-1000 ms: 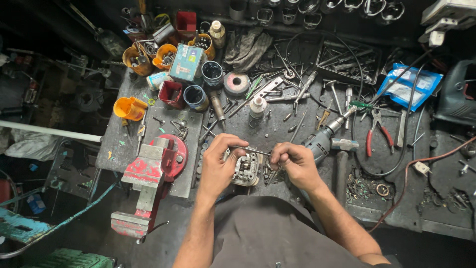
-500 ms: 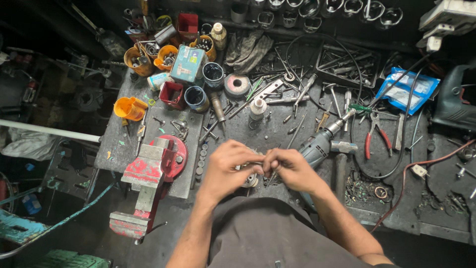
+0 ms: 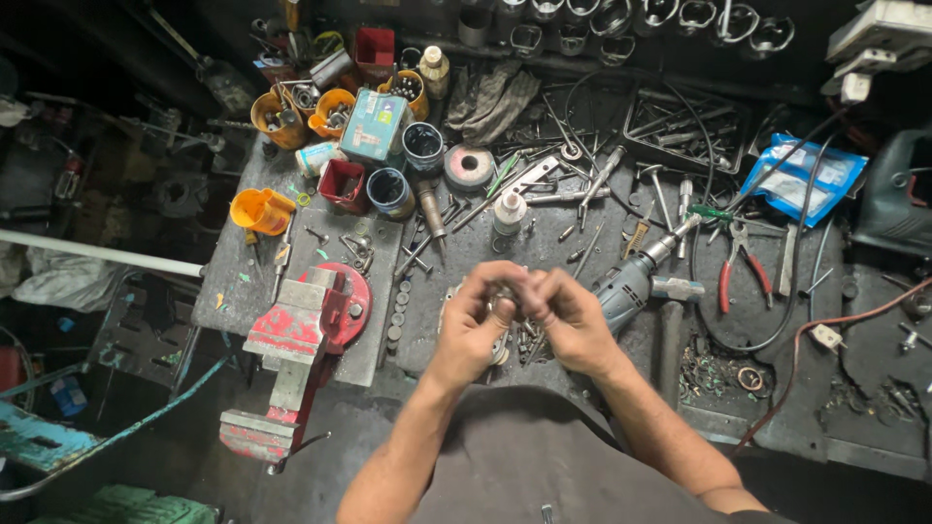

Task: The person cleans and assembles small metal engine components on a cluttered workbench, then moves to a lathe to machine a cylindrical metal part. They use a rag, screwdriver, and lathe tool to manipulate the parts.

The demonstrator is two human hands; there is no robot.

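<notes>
Hands closed together, left hand (image 3: 473, 325), right hand (image 3: 568, 318), gripping small metal part (image 3: 503, 294)

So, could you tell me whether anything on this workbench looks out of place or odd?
Nothing looks damaged or spilled. Loose tools lie scattered across the bench, an orange cup lies tipped near the red vise, and both hands hold a small metal part.

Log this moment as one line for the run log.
left hand: grips small metal part | right hand: fingertips on same part | beside: grey power drill, red bench vise
</notes>
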